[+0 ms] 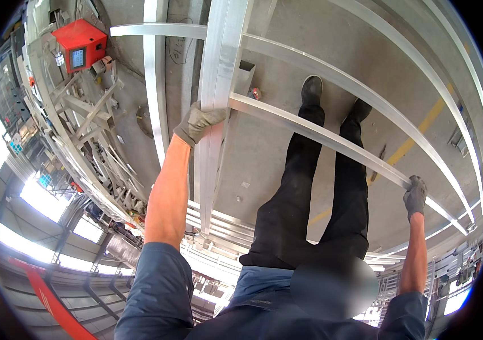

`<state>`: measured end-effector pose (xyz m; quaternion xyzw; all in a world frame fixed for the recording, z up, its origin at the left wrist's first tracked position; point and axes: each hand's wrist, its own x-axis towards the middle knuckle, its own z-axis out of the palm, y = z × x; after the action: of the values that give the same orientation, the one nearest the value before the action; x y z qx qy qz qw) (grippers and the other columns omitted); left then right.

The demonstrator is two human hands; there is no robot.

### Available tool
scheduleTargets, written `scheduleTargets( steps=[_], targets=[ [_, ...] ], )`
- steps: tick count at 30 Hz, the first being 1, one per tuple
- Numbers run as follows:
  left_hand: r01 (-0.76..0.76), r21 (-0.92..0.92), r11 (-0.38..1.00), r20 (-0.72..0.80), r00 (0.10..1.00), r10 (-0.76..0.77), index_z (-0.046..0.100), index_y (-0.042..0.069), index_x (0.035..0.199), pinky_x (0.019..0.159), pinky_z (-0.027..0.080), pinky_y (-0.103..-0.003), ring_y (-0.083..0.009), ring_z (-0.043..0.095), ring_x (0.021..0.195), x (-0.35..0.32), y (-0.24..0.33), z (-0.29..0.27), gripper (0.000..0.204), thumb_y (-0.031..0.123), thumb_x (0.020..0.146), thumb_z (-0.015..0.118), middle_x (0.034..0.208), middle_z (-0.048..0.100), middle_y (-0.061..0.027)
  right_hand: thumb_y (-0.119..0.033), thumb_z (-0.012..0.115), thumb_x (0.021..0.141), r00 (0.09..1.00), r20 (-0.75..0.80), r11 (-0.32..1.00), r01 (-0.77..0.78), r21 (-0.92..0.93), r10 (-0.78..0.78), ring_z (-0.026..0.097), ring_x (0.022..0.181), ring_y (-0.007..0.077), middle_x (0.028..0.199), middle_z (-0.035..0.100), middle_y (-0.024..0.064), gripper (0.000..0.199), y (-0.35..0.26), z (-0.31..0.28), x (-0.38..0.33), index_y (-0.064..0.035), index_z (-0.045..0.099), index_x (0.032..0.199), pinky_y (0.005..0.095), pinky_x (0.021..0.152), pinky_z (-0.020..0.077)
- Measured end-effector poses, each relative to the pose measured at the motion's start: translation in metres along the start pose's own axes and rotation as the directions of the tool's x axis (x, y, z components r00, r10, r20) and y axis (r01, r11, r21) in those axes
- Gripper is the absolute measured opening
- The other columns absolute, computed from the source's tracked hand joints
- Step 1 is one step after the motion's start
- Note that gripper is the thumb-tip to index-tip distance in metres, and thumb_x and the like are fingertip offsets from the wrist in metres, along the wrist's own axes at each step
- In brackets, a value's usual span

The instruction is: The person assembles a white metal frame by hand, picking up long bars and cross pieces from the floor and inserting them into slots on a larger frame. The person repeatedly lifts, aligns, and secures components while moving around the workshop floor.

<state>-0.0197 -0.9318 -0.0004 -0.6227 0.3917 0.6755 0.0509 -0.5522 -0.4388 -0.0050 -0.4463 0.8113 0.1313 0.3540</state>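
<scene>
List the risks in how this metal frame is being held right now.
1. The left hand and right hand grip far apart on the metal frame, so it might twist or slip.
2. The shoes stand between the bars; a dropped frame could strike them.
3. Bar edges may pinch the gloved fingers.

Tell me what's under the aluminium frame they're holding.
Under the aluminium frame: grey concrete floor, a yellow floor line. The person's legs and gloved hands cover parts.

Silver aluminium frame [309, 131], long crossing bars
</scene>
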Motion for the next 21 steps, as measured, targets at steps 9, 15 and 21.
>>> scheduleTargets(
  steps=[9,15,21],
  targets=[
    [-0.017,0.13,0.991,0.084,0.996,0.006,0.067,0.003,0.121,0.087,0.055,-0.031,-0.012,0.065,0.099,-0.002,-0.002,-0.006,0.043,0.02,0.085,0.083,0.107,0.07,-0.0017,0.015,0.05,0.073,0.988,-0.056,0.99,-0.14,0.032,0.142,0.058,0.104,0.04,0.101,0.065,0.0174,0.034,-0.018,-0.027,0.026,-0.0027,0.064,0.099,0.0484,0.093,0.0442],
    [-0.017,0.132,0.991,0.077,0.997,0.007,0.072,0.0,0.116,0.078,0.054,-0.028,-0.008,0.064,0.09,0.002,-0.009,-0.008,0.03,0.02,0.093,0.073,0.106,0.073,-0.0033,0.016,0.05,0.072,0.995,0.026,0.994,-0.102,0.038,0.101,0.057,0.103,0.0405,0.101,0.063,0.0173,0.035,-0.036,-0.034,0.022,-0.0029,0.062,0.099,0.0484,0.093,0.0431],
    [0.033,0.074,0.997,0.091,0.995,-0.04,0.07,0.002,0.119,0.083,0.056,-0.027,-0.0118,0.068,0.095,-0.002,0.003,-0.006,0.037,0.016,0.086,0.081,0.107,0.071,-0.0032,0.011,0.056,0.074,0.998,-0.011,0.998,-0.06,-0.005,0.06,0.057,0.103,0.041,0.102,0.062,0.0184,0.036,-0.019,-0.018,0.007,-0.0048,0.061,0.105,0.0494,0.091,0.044]
  ],
)
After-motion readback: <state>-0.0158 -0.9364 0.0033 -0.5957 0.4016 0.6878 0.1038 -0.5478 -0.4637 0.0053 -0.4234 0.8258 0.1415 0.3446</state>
